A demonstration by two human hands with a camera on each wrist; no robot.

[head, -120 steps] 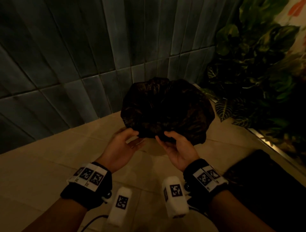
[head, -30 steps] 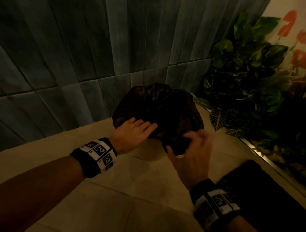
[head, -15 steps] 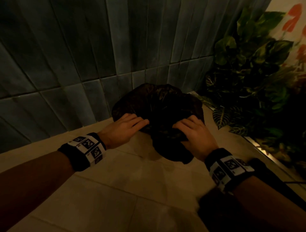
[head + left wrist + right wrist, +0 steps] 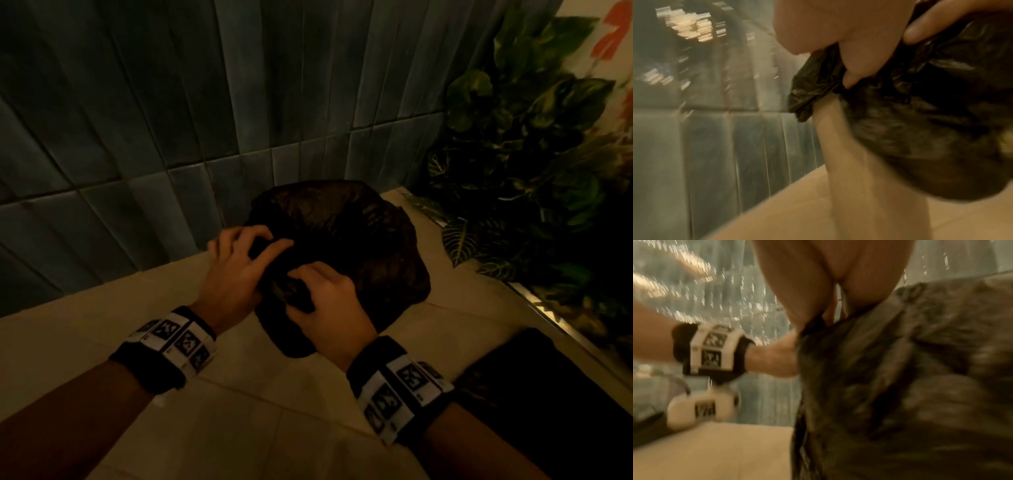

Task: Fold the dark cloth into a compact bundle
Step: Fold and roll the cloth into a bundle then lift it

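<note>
The dark cloth [image 4: 356, 240] lies bunched in a crinkled heap on the beige tiled counter [image 4: 239, 394], close to the wall. My left hand [image 4: 236, 270] sits on its left side with curled fingers gripping a fold. In the left wrist view those fingers [image 4: 855, 68] dig into the gathered cloth [image 4: 931, 113]. My right hand [image 4: 325, 301] lies on the near front of the heap, its fingers curled into the fabric beside the left hand. The right wrist view is blurred: it shows the cloth [image 4: 910, 386] and my left wrist [image 4: 715, 352].
A grey-blue tiled wall [image 4: 171, 120] rises right behind the cloth. Leafy plants [image 4: 531, 154] crowd the right side. A second dark item [image 4: 548, 394] lies on the counter at the lower right. Bare counter stretches to the left and front.
Both hands moved closer together on the heap's near left part. The left fingers went from lying flat to curling into a fold. The cloth looks more gathered.
</note>
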